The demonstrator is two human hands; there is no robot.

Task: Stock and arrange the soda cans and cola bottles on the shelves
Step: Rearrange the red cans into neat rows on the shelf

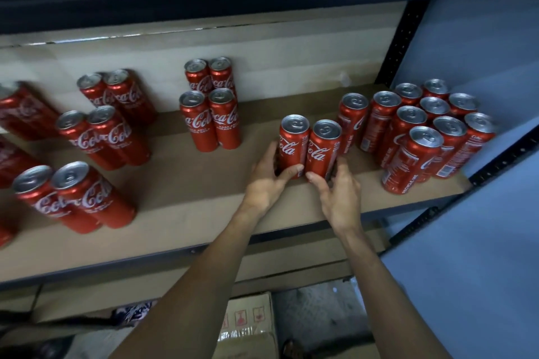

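OP: Left hand [267,181] grips the left can [293,146], thumb across the front and fingers round the back. Right hand [339,198] holds the right can [322,151], thumb low on the front and fingers round the far side. Both cans stand upright and touching on the shelf [189,192], a bit right of middle.

Reply: what's crowding them?

OP: Big cluster of cans [423,131] from 1 to 3 o'clock. The nearest one is just beside the right can, maybe touching, can't tell. At 10 o'clock there's a block of four cans [210,119], well apart. Further out at 9 o'clock are pairs of cans [102,137], blurry at the far left.

Reply: room to move?

OP: Bare board at 9 o'clock, between the held cans and the block of four. More at 6 o'clock, down to the front edge [175,253], where the forearms cross. Back panel [291,67] at 12, black upright post [402,44] at 1, blue wall [481,242] at 4. Cardboard box [250,320] under the shelf at 6.
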